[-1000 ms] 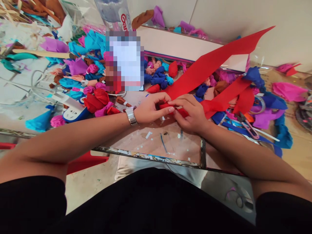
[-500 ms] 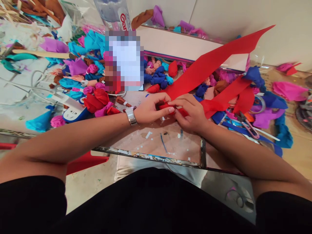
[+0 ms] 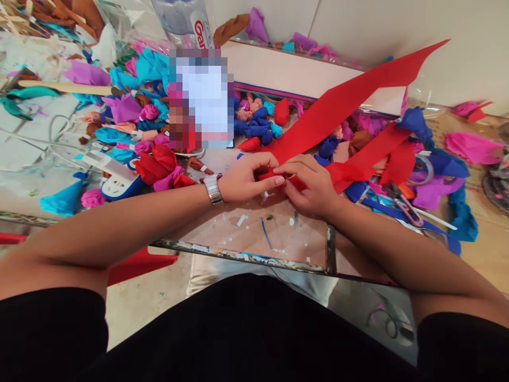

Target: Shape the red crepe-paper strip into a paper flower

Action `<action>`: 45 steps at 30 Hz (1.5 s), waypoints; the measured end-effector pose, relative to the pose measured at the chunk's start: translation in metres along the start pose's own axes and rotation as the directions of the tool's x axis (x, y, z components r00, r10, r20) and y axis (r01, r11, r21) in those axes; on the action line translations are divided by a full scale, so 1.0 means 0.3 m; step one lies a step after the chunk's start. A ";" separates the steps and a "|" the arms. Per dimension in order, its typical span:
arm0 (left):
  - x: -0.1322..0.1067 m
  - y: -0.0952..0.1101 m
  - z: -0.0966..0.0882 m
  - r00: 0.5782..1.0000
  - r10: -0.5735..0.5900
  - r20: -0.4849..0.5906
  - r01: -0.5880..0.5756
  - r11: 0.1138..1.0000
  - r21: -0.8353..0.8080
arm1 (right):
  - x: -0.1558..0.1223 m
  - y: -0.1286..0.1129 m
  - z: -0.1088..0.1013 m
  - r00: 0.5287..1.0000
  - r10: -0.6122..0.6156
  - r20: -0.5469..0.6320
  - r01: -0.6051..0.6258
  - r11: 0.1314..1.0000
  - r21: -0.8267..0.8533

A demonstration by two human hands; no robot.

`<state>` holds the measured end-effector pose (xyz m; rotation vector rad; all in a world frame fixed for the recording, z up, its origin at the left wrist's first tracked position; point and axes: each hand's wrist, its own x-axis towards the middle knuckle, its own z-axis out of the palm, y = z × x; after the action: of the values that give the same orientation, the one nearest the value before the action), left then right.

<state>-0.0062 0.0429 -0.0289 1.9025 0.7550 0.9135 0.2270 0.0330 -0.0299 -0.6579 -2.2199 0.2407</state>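
My left hand, with a metal watch on its wrist, pinches one end of a long red crepe paper strip. Close against it, my right hand has its fingers closed on the same red paper. The part between the fingertips is mostly hidden. From the hands the strip runs up to the right, across a white box. A second red strip lies to the right of my right hand. Left of my left wrist rest red paper flowers.
Rolled paper buds in several colours lie behind the hands. A power strip stands at left, a clear bottle at the back. Thread snips and a tape roll lie at right. The table's front edge is near my body.
My fingers have shifted very slightly on the red paper between them. Both hands stay in the same place, and the long strip keeps its position.
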 end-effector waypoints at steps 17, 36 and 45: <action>0.001 0.001 0.000 0.999 -0.026 0.019 0.026 1.000 0.010 | 0.000 0.010 0.001 0.997 0.028 0.076 -0.028 1.000 -0.003; 0.005 0.019 0.000 0.999 0.015 0.052 -0.023 0.985 0.172 | -0.002 0.022 0.006 0.990 0.026 0.135 -0.030 0.999 0.026; 0.000 0.013 0.001 0.999 0.012 0.045 -0.019 0.988 0.152 | 0.001 0.017 0.004 0.992 0.025 0.128 -0.029 0.999 0.031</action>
<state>-0.0055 0.0411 -0.0254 2.0578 0.8037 0.8408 0.2279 0.0375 -0.0325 -0.6717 -2.3245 0.3407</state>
